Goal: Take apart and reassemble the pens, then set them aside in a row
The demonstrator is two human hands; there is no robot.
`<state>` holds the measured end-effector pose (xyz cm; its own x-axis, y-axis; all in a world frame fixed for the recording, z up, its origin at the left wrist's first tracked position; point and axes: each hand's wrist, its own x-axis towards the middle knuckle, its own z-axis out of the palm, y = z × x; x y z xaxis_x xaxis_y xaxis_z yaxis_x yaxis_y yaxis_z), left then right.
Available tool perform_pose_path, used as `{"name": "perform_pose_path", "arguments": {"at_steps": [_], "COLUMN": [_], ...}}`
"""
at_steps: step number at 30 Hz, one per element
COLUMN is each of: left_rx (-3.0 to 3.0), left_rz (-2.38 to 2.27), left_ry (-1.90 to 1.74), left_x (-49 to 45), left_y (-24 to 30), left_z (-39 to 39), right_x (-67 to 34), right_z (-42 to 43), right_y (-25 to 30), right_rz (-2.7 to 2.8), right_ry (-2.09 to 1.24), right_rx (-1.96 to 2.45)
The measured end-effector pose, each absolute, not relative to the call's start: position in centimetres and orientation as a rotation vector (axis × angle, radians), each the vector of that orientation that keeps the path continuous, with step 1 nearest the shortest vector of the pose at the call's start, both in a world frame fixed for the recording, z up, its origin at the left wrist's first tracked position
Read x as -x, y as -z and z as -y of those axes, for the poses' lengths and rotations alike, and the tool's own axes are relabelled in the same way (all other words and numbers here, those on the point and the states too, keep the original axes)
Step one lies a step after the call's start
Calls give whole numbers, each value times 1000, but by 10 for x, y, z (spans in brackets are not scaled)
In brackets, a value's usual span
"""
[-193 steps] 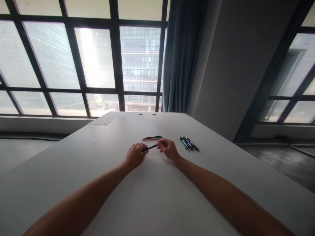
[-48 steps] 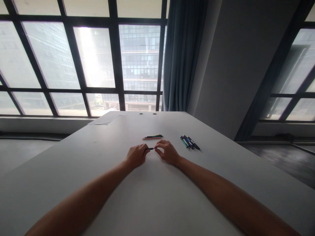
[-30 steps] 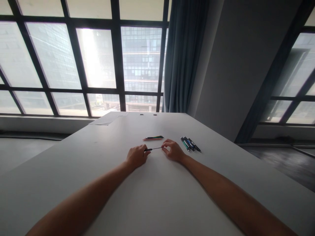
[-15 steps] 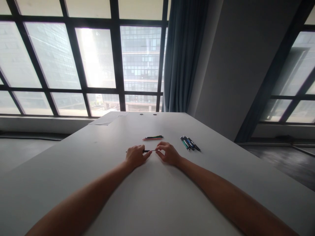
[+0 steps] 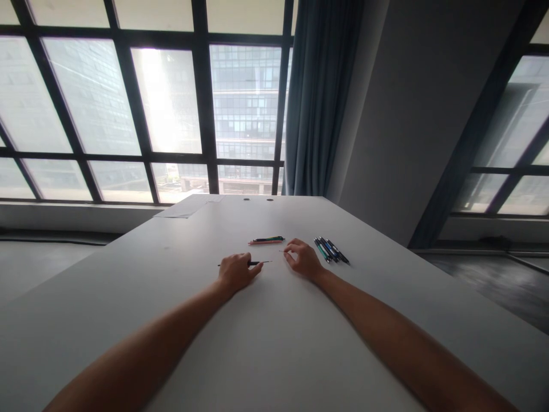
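In the head view, your left hand (image 5: pixel 235 271) is closed around one dark pen (image 5: pixel 256 263), its thin tip showing. Your right hand (image 5: pixel 303 260) pinches one slim piece (image 5: pixel 281 251), too small to identify. On the white table (image 5: pixel 274 343) lie two pen groups: at least two in the far bunch (image 5: pixel 266 241), at least three in the right bunch (image 5: pixel 331 250).

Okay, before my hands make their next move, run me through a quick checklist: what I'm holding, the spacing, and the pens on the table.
1. Dark pen in the left hand: ok, thin end pointing toward the right hand.
2. Small thin piece between the right hand's fingertips: ok.
3. What that piece is: cannot tell, too small.
4. Hands apart: ok, a gap separates them.
5. Pens beside the right hand lying on the table: ok.
6. All pens in one group: not ok, others lie beyond the hands.
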<state>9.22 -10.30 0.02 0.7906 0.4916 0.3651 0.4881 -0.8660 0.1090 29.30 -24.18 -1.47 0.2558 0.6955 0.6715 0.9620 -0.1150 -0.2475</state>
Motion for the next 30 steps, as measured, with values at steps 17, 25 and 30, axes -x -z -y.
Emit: {"name": "perform_pose_path", "arguments": {"at_steps": [17, 25, 30], "left_rx": [-2954, -2958, -2960], "left_rz": [-791, -778, -774], "left_ry": [-558, -567, -567], "left_x": [-92, -91, -91], "left_y": [-1, -1, -1], "left_z": [103, 103, 103], "right_x": [-304, -303, -300], "right_z": [236, 236, 236], "right_y": [23, 22, 19], "right_rz": [1297, 1290, 1314], "right_ry": [627, 602, 653], "right_rx": [2255, 2266, 2078]}}
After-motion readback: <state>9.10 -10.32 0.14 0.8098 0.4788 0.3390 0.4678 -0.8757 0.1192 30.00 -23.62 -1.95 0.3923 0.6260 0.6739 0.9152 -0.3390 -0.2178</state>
